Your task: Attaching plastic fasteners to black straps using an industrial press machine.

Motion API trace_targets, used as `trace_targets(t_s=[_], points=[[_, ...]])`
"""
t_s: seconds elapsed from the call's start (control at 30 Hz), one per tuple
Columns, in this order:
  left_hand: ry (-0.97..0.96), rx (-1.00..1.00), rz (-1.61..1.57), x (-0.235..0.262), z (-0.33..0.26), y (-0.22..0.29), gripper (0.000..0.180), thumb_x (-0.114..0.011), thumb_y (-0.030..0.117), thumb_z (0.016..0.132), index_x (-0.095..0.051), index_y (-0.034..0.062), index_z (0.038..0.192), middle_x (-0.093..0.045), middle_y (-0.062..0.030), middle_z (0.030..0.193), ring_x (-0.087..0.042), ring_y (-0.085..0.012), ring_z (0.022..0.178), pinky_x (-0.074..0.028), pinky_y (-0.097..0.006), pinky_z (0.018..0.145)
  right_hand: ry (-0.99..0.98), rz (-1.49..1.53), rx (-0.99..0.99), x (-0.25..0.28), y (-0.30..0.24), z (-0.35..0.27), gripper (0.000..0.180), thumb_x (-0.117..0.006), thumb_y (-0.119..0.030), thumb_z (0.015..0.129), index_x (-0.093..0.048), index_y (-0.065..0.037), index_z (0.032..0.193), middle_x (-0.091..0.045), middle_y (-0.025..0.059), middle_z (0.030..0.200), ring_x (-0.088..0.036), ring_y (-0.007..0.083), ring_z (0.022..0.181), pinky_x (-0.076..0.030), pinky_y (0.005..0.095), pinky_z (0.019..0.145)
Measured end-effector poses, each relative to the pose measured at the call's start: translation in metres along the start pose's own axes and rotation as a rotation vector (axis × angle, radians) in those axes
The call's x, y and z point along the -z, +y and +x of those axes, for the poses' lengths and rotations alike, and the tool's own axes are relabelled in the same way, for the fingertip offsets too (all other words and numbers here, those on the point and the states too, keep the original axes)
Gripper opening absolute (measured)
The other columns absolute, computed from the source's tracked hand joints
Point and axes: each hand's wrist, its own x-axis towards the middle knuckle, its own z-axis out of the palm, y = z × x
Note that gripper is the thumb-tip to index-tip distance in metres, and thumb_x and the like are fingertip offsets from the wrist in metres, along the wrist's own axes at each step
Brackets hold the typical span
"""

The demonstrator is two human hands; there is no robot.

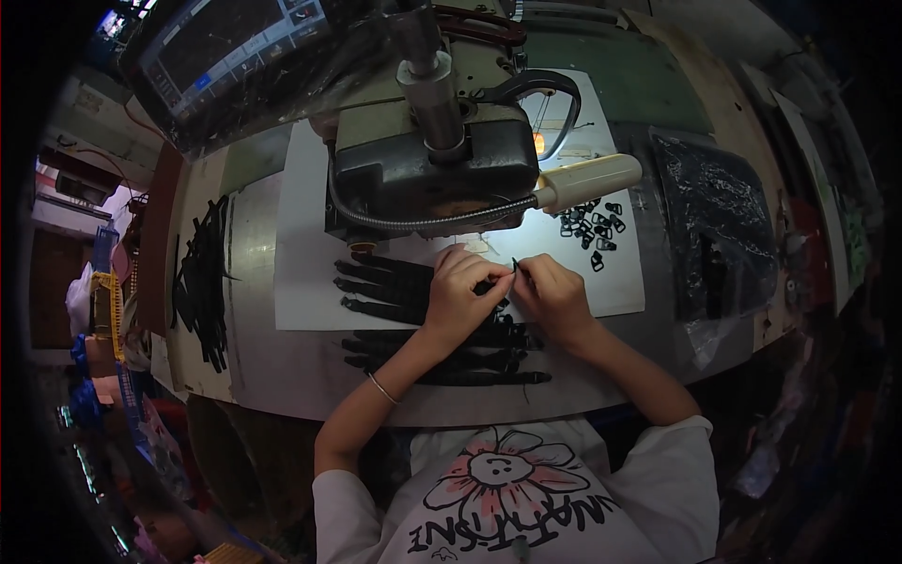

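My left hand (463, 289) and my right hand (554, 296) meet at the fingertips in front of the sewing machine (427, 160). Together they pinch one end of a narrow black strap (513, 268), with its end sticking up between the thumbs. Under and beside my hands lies a pile of finished black straps (381, 287) on the white work plate (305, 282). More straps (442, 362) lie nearer the table's front edge. A small heap of black plastic buckles (594, 228) sits just right of the needle area, lit by the machine's lamp.
A bundle of loose black straps (202, 282) lies at the table's left end. A black plastic bag (719, 235) rests on the right. The machine's control panel (225, 47) hangs at upper left. The metal table edge (310, 399) curves in front of me.
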Motion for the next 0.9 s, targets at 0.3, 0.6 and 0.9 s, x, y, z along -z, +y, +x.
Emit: trace_targets(t_s=[0.3,0.6,0.9], points=[[-0.058,0.226,-0.099,0.007,0.004,-0.003,0.011,-0.072,0.013,0.071,-0.066,0.0050,0.073,-0.062,-0.0029,0.070,-0.056,-0.0151,0.065,-0.040,-0.027,0.076,0.015,0.036,0.014,0.001,-0.003,0.002,0.013,-0.062,-0.001,0.072,-0.050,-0.002,0.076,-0.049,0.0091,0.067,-0.054,0.0239,0.057,-0.043,0.0328,0.050],[-0.061,0.242,-0.069,-0.002,0.009,-0.001,0.011,-0.070,0.014,0.073,-0.064,0.0051,0.074,-0.059,-0.0010,0.067,-0.055,-0.0125,0.062,-0.039,-0.027,0.075,0.022,0.053,0.007,-0.003,0.001,0.000,0.012,-0.062,-0.001,0.073,-0.053,-0.002,0.080,-0.052,0.0102,0.069,-0.056,0.0248,0.059,-0.045,0.0327,0.051],[-0.034,0.147,-0.031,-0.002,0.008,-0.008,0.012,-0.071,0.015,0.072,-0.064,0.0058,0.073,-0.061,-0.0010,0.069,-0.057,-0.0148,0.068,-0.035,-0.028,0.081,0.029,0.093,-0.040,-0.005,0.002,-0.002,0.011,-0.063,-0.001,0.074,-0.054,0.000,0.081,-0.056,0.0110,0.071,-0.058,0.0249,0.058,-0.047,0.0314,0.052]])
